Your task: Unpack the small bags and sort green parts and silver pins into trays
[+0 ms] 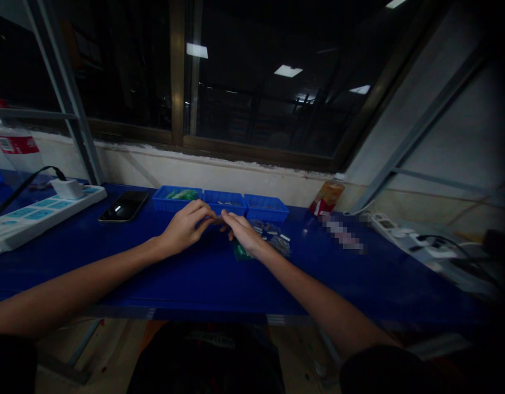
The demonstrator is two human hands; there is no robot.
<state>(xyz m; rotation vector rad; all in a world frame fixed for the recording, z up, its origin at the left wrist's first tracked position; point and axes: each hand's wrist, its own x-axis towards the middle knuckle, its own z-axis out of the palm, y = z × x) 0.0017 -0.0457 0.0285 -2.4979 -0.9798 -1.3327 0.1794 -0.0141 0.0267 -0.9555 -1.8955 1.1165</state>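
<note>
My left hand and my right hand meet above the blue table, fingertips pinched close together. Something small sits between them, too small and dark to name. Just behind the hands stand three blue bins: the left bin holds green pieces, the middle bin a few small light pieces, and the right bin shows little of its contents. Beside my right hand lies a clear plastic bag with small metallic-looking pieces. Partly under my right wrist, some green pieces rest on the table.
A phone lies to the left, near a white power strip with a plugged-in charger. A clear bottle stands at far left. Toward the back right is a drink bottle; another power strip lies at right.
</note>
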